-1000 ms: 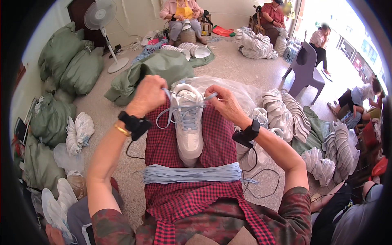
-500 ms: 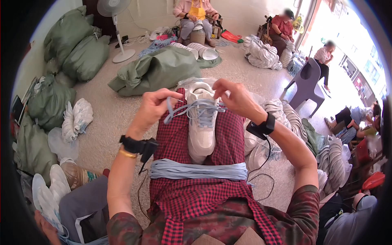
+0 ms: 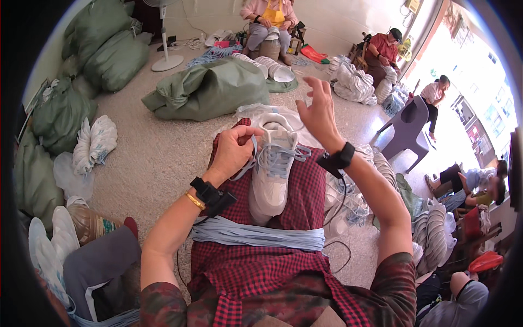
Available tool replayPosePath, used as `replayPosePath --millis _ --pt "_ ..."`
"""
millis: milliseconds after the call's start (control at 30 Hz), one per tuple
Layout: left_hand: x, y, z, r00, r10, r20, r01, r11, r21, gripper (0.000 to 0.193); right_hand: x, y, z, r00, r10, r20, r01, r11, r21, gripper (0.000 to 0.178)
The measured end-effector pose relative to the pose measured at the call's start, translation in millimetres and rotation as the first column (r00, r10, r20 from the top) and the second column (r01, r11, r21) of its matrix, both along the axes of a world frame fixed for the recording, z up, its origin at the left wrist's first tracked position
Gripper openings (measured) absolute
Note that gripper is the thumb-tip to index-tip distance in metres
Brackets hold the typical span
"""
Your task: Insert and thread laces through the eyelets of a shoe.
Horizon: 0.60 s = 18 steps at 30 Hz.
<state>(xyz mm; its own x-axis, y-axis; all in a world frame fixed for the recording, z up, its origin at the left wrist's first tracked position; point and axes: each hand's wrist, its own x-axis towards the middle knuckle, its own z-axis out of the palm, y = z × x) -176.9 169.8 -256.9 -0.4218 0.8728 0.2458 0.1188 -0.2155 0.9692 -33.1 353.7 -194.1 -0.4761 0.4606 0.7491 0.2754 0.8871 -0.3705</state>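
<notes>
A white sneaker (image 3: 269, 192) rests upright on my lap, its toe toward me. Light blue shoelaces (image 3: 277, 159) cross its tongue, with a loop hanging out on each side. At the left edge of the opening, my left hand (image 3: 235, 155) is closed in a pinch on a blue lace; its fingertips hide the lace's end. My right hand (image 3: 320, 119) is raised beyond the shoe's right side, fingers apart, with nothing visible in it. A thick bundle of light blue laces (image 3: 259, 234) lies across my red-and-black checked apron (image 3: 239, 267).
A large green sack (image 3: 210, 90) lies on the floor ahead, with more sacks (image 3: 117, 62) at left. White shoe parts (image 3: 354, 79) are piled to the right. A grey chair (image 3: 406, 128) stands near the doorway. Several people sit around. Black cables hang from my wrist devices.
My left hand has moved right, in to the shoe's edge. The right hand has left the shoe, rising up and to the right with its fingers spread. The view has shifted slightly.
</notes>
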Motion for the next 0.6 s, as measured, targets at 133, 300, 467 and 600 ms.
replayPosePath --millis 133,300,467,600 --pt "-0.1 -1.0 -9.9 0.991 0.085 -0.099 -0.082 0.996 0.040 0.015 3.6 -42.3 1.3 0.922 0.241 0.304 -0.334 0.892 0.306 0.039" --pt "9.0 4.1 -13.3 0.926 0.232 -0.296 -0.178 0.964 0.198 0.016 7.8 -50.6 -13.6 0.774 0.512 0.372 -0.424 0.856 -0.294 0.036" --pt "11.2 5.1 3.5 0.871 0.227 -0.435 -0.160 0.970 0.185 0.012 7.8 -55.7 -14.6 0.803 0.531 0.271 -0.404 0.819 -0.407 0.038" --pt "-6.0 20.5 2.9 0.983 0.039 -0.179 -0.048 0.998 -0.047 0.010 2.5 -55.4 -17.9 0.842 0.485 0.235 -0.382 0.845 -0.375 0.038"
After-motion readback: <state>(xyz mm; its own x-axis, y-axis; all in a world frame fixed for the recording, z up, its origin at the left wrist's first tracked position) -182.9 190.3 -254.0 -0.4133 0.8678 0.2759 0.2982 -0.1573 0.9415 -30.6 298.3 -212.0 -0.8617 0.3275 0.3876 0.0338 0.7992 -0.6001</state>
